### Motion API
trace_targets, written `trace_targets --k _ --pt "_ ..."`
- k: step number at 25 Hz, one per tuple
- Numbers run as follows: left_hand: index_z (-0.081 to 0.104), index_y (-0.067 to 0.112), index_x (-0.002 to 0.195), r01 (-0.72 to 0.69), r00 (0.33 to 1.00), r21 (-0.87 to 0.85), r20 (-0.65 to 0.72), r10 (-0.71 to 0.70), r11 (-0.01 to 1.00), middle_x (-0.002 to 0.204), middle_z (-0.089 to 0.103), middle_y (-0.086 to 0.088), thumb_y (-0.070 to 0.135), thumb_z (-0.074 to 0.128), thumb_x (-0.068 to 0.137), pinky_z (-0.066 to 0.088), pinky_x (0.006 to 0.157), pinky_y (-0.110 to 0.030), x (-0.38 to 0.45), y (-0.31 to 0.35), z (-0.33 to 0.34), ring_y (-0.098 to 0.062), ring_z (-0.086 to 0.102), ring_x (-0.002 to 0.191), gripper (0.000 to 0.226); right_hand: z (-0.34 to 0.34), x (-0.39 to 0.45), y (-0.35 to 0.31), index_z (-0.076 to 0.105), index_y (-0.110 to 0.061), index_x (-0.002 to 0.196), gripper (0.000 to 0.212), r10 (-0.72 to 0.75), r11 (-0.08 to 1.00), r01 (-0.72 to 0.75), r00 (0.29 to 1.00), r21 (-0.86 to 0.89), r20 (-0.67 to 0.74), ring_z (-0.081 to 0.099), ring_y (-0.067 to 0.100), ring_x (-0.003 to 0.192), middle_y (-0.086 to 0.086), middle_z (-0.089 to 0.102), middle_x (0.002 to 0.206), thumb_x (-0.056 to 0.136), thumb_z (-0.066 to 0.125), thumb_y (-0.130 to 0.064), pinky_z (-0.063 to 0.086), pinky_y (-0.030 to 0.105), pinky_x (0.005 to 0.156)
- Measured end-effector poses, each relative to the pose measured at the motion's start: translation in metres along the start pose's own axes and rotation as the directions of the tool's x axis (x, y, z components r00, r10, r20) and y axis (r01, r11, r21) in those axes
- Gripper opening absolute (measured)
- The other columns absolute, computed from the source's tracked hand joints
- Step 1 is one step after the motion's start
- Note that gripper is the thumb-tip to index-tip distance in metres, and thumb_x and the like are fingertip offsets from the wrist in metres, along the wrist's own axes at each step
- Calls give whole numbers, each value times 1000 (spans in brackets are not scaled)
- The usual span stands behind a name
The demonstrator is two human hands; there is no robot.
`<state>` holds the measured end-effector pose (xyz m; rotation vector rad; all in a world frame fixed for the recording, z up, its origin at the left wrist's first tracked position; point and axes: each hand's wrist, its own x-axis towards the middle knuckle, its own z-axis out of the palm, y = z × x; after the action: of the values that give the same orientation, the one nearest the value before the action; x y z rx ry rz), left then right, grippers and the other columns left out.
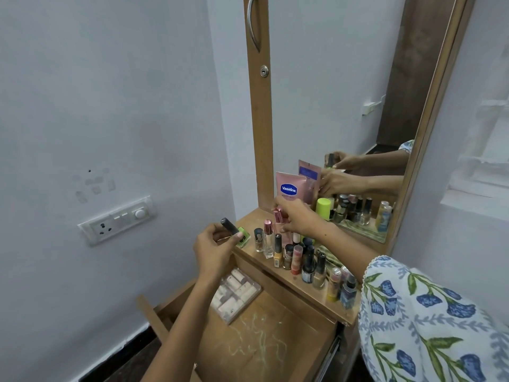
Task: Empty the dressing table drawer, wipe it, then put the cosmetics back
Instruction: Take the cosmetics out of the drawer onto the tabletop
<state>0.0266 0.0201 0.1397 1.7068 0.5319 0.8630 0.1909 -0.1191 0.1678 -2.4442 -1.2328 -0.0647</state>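
The wooden drawer stands pulled out below the dressing table shelf. In its far left corner lies a clear box of pale tubes; the rest of its floor is bare and scuffed. My left hand holds a green nail polish bottle with a black cap at the shelf's left end. My right hand grips a small pink bottle over the shelf. Several nail polish and perfume bottles stand in rows on the shelf.
A pink Vaseline pack leans against the mirror, with a lime-capped bottle beside it. A switchboard sits on the left wall. The mirror reflects both hands.
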Motion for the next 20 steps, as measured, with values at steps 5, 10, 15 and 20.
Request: trace_targets --k 5,10,15,20 --pt "68 8 92 32 999 25 -10 -31 999 88 72 -4 13 81 71 57 75 -30 -7 -12 -1 -15 69 84 25 1 -1 8 50 -12 113 49 54 998 -55 998 11 31 62 25 102 9 64 112 73 79 -9 55 40 86" --pt "66 14 92 54 998 22 14 -54 998 90 71 -4 15 80 72 57 77 -33 -15 -16 -2 -16 68 86 25 -9 -4 5 56 -9 116 48 97 995 -98 995 31 23 62 22 97 7 64 108 74 79 -11 54 32 82" --pt "67 19 86 78 997 44 -30 -76 996 85 72 0 18 81 70 57 74 -33 -22 -19 0 -13 68 82 21 -42 -33 -9 62 -11 113 39 153 980 -127 973 154 -173 63 15 88 4 67 100 77 76 -7 57 31 82" --pt "69 15 86 111 994 78 -15 -110 991 84 72 0 17 81 70 58 77 -41 -21 -31 19 -12 69 80 20 -42 -110 -38 69 -15 101 23 122 958 -18 930 287 -347 67 4 82 -5 71 93 80 72 -9 58 25 75"
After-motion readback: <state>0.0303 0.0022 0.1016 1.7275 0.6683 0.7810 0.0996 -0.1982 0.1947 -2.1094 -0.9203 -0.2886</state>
